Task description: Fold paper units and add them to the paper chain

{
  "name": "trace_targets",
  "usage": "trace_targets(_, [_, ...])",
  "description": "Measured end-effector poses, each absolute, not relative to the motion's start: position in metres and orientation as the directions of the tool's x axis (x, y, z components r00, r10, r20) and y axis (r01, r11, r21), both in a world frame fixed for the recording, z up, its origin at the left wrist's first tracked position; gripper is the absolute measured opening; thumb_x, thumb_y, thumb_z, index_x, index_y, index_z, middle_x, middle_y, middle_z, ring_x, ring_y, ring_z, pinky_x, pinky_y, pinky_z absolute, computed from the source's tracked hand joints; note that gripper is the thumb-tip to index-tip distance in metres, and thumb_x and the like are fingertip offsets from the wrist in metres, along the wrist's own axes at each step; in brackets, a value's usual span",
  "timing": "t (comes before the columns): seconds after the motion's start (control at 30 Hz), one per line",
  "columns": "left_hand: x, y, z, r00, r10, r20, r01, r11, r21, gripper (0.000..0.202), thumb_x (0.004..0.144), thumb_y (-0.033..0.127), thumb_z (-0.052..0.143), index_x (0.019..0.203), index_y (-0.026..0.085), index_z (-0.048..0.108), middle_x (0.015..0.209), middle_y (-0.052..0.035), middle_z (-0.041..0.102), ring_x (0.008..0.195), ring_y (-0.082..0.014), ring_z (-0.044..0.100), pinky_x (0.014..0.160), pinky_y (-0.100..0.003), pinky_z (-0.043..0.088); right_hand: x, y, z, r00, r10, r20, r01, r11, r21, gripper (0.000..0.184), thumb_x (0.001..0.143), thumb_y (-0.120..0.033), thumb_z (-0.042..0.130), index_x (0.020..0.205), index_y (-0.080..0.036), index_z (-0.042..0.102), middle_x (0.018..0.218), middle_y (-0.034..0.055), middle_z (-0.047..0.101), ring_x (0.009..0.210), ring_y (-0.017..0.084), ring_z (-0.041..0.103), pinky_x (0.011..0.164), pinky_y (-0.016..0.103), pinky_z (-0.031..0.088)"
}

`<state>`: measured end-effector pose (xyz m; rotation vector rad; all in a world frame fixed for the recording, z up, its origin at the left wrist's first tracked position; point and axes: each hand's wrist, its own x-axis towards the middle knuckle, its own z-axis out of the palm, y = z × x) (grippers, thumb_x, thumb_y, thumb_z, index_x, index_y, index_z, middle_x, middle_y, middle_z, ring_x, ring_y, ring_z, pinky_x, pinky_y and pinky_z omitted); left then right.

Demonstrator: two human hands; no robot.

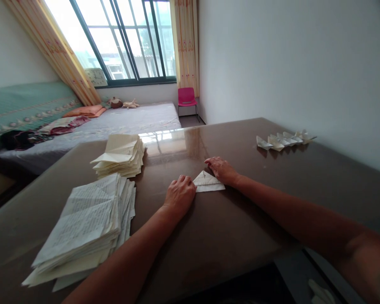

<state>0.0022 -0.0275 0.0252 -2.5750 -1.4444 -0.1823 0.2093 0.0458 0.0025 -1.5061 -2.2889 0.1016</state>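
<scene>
A small folded paper (208,183) lies flat on the brown table, its upper part a triangle above a straight strip along the near edge. My left hand (180,193) rests at its left corner, fingers curled and the thumb side on the paper. Along the paper's right slope lies my right hand (223,170), with its fingers stretched out to the left and partly apart, touching the paper's edge. The undersides of both hands are hidden.
Two stacks of paper sheets, one printed white (82,211) and one cream (120,152), stand on the table (183,261) at left. Several folded paper boats (285,140) sit at the far right near the wall. Beyond are a bed (145,116) and a pink chair (186,97).
</scene>
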Motion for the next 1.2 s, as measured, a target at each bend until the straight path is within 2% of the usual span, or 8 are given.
trace_targets(0.1, [0.002,-0.023,0.024,0.456,0.865,0.210,0.886,-0.464,-0.016,0.027,0.095,0.032,0.040,0.087,0.020,0.063,0.100,-0.0052,0.061,0.096,-0.0189,0.052,0.075,-0.030,0.043,0.214,0.045,0.012,-0.321,0.925,0.203,0.850,0.375,-0.370,0.027,0.094,-0.036,0.043,0.098,-0.019,0.063,0.097,0.0073,0.066,0.089,0.017,0.059,0.077,0.026,0.043])
trace_targets(0.23, [0.001,-0.019,0.021,0.367,0.904,0.219,0.916,-0.392,0.082,0.024,0.094,0.037,0.042,0.088,0.022,0.059,0.100,-0.0035,0.059,0.099,-0.0188,0.051,0.069,-0.027,0.044,0.221,0.032,0.023,-0.417,0.903,0.102,0.836,0.426,-0.345,0.037,0.073,-0.056,0.067,0.085,-0.022,0.064,0.091,0.0040,0.064,0.079,0.017,0.059,0.061,0.024,0.039])
trace_targets(0.37, [0.002,-0.016,0.022,0.347,0.919,0.189,0.919,-0.374,0.129,0.022,0.092,0.039,0.044,0.087,0.022,0.057,0.100,-0.0034,0.058,0.098,-0.0195,0.052,0.065,-0.027,0.044,0.231,0.024,0.028,-0.421,0.906,0.050,0.835,0.409,-0.367,0.034,0.068,-0.053,0.071,0.075,-0.022,0.062,0.083,0.0022,0.064,0.071,0.016,0.057,0.054,0.024,0.035])
trace_targets(0.53, [0.003,-0.014,0.022,0.314,0.932,0.182,0.925,-0.344,0.161,0.021,0.092,0.038,0.044,0.084,0.023,0.057,0.097,-0.0027,0.059,0.096,-0.0188,0.052,0.067,-0.026,0.045,0.230,0.026,0.026,-0.453,0.891,0.040,0.724,0.394,-0.566,0.020,0.070,-0.033,0.071,0.076,-0.019,0.059,0.074,-0.0015,0.062,0.064,0.012,0.054,0.055,0.022,0.036])
trace_targets(0.73, [0.003,-0.012,0.017,0.307,0.923,0.230,0.911,-0.355,0.208,0.016,0.091,0.037,0.047,0.095,0.025,0.057,0.105,-0.0018,0.058,0.103,-0.0187,0.052,0.072,-0.027,0.047,0.217,0.020,0.027,-0.383,0.889,0.251,0.537,0.435,-0.723,0.011,0.079,-0.021,0.057,0.089,-0.019,0.062,0.079,-0.0010,0.063,0.072,0.013,0.058,0.067,0.023,0.044])
trace_targets(0.93, [0.003,-0.017,0.016,0.325,0.875,0.359,0.868,-0.426,0.253,0.020,0.091,0.034,0.047,0.108,0.026,0.054,0.113,-0.0030,0.055,0.104,-0.0191,0.053,0.079,-0.030,0.049,0.224,0.005,0.050,-0.284,0.772,0.569,0.717,0.565,-0.409,0.038,0.087,-0.020,0.053,0.124,-0.027,0.058,0.103,0.0064,0.063,0.099,0.024,0.055,0.090,0.036,0.040])
trace_targets(1.07, [0.007,-0.025,0.017,0.364,0.820,0.442,0.830,-0.501,0.244,0.025,0.089,0.037,0.050,0.110,0.023,0.050,0.111,-0.0057,0.056,0.105,-0.0206,0.053,0.086,-0.032,0.048,0.212,-0.008,0.049,-0.481,0.737,0.476,0.740,0.632,-0.231,0.059,0.092,-0.023,0.048,0.147,-0.027,0.029,0.102,0.0091,0.065,0.100,0.027,0.053,0.094,0.042,0.035])
trace_targets(1.2, [0.007,-0.027,0.018,0.453,0.794,0.405,0.797,-0.564,0.214,0.033,0.085,0.028,0.055,0.115,0.021,0.045,0.115,-0.0074,0.054,0.110,-0.0232,0.048,0.094,-0.037,0.045,0.188,-0.011,0.032,-0.572,0.717,0.399,0.696,0.682,-0.226,0.063,0.091,-0.018,0.046,0.149,-0.021,0.022,0.101,0.0108,0.066,0.098,0.025,0.054,0.093,0.041,0.036])
